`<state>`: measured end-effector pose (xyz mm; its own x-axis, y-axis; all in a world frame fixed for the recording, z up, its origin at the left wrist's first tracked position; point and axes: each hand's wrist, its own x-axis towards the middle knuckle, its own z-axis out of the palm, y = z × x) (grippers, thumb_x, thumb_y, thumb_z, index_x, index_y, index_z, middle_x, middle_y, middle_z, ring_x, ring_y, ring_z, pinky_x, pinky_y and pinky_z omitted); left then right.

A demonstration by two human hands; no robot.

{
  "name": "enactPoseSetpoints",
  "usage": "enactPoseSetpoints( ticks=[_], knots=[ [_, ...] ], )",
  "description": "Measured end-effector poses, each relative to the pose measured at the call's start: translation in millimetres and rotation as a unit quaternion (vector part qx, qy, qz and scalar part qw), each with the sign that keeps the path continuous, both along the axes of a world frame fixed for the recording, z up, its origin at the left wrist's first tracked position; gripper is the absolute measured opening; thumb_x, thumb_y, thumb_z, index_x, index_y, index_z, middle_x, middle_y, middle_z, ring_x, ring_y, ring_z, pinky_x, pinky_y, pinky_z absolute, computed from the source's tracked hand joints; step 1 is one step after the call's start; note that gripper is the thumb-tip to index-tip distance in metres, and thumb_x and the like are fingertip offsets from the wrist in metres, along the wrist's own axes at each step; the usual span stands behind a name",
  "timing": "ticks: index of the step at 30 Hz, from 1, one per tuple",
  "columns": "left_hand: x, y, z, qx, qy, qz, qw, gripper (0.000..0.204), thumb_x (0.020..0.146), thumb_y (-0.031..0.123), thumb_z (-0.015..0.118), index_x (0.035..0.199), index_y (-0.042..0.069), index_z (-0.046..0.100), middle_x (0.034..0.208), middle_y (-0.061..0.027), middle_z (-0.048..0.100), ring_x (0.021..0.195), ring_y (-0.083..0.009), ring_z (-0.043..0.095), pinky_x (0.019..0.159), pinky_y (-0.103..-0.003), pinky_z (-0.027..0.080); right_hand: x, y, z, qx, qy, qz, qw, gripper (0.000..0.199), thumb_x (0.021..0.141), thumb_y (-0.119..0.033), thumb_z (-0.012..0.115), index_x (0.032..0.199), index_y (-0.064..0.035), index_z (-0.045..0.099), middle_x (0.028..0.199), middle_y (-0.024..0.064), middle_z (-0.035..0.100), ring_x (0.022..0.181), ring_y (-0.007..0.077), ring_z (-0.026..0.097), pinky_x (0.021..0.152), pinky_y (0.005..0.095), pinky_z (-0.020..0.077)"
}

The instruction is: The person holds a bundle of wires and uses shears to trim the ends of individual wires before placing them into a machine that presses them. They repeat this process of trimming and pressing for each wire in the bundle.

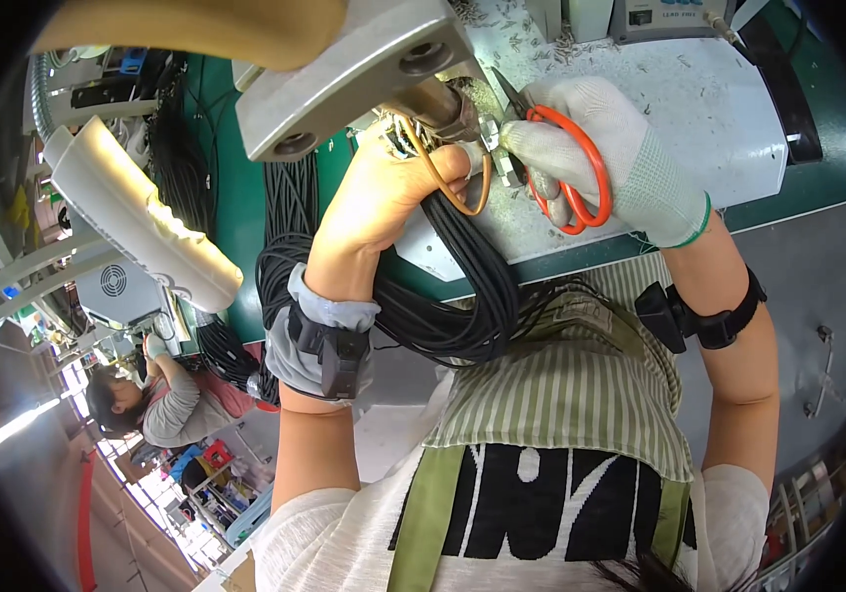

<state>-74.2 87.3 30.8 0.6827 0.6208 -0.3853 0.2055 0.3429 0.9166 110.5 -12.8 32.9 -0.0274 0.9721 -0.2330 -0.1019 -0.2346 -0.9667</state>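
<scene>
My left hand [384, 187] is bare and closed round a thick bundle of black cables [472, 286], whose ends are mostly hidden behind its fingers. A yellow-brown loop [426, 170] hangs by its thumb. My right hand [606, 148], in a white knit glove, is closed on scissors with red handles [593, 163]. Their dark blades [510, 91] point up and left. At that hand's fingertips is a small shiny metal piece [498, 138], close to the left thumb; whether it is pinched I cannot make out. The cables drape over the table edge onto my lap.
A grey metal lamp head or bracket [364, 84] hangs over my left hand. A lit white lamp [147, 212] stands at left. Clippings litter the white board [660, 128] on the green table [828, 202]. A grey box [670, 18] stands behind. A co-worker [176, 405] sits at far left.
</scene>
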Motion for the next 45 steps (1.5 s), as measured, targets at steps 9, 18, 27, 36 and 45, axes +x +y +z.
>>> enactPoseSetpoints(
  ticks=[9,18,27,36,45],
  knots=[
    [4,-14,14,0.061,0.058,0.024,0.996,0.015,0.074,0.005,0.065,0.087,-0.002,0.064,0.072,-0.0051,0.062,0.062,-0.0107,0.058,0.055,-0.024,0.047,2,0,-7,0.131,-0.087,0.024,0.987,0.031,0.085,-0.024,0.06,0.067,0.0012,0.054,0.051,0.007,0.053,0.04,0.0128,0.052,0.037,0.0257,0.0406],
    [3,-12,8,0.112,0.04,0.005,0.993,0.012,0.077,0.006,0.063,0.086,-0.001,0.058,0.069,-0.0048,0.058,0.057,-0.0122,0.054,0.051,-0.025,0.043,-1,2,-4,0.011,0.0,-0.009,1.0,0.031,0.085,-0.024,0.059,0.067,0.0008,0.055,0.052,0.0072,0.054,0.04,0.013,0.052,0.037,0.0251,0.0401],
    [-12,-31,5,-0.007,-0.035,0.053,0.998,0.015,0.083,0.002,0.057,0.097,-0.003,0.057,0.09,-0.0096,0.064,0.068,-0.0151,0.06,0.062,-0.027,0.051,-6,-7,-2,0.025,-0.018,-0.032,0.999,0.028,0.087,-0.023,0.055,0.076,0.0024,0.055,0.05,0.0044,0.051,0.043,0.0112,0.051,0.041,0.0236,0.0397],
    [-55,-78,8,0.067,-0.067,0.189,0.977,0.033,0.084,0.002,0.054,0.115,0.001,0.041,0.096,-0.0178,0.063,0.065,-0.0196,0.06,0.066,-0.034,0.054,26,-90,2,0.124,-0.184,-0.129,0.966,0.022,0.088,-0.018,0.056,0.078,0.0019,0.055,0.053,0.0033,0.052,0.043,0.0085,0.047,0.042,0.0248,0.0369],
    [-46,-117,37,-0.076,-0.121,-0.059,0.988,0.059,0.076,-0.01,0.059,0.126,0.005,0.031,0.101,-0.0129,0.063,0.075,-0.0141,0.061,0.066,-0.026,0.05,-41,-109,63,0.152,-0.272,-0.085,0.946,0.023,0.083,-0.012,0.058,0.099,0.0037,0.06,0.062,0.0063,0.056,0.056,0.0076,0.055,0.053,0.0241,0.044]
  ],
)
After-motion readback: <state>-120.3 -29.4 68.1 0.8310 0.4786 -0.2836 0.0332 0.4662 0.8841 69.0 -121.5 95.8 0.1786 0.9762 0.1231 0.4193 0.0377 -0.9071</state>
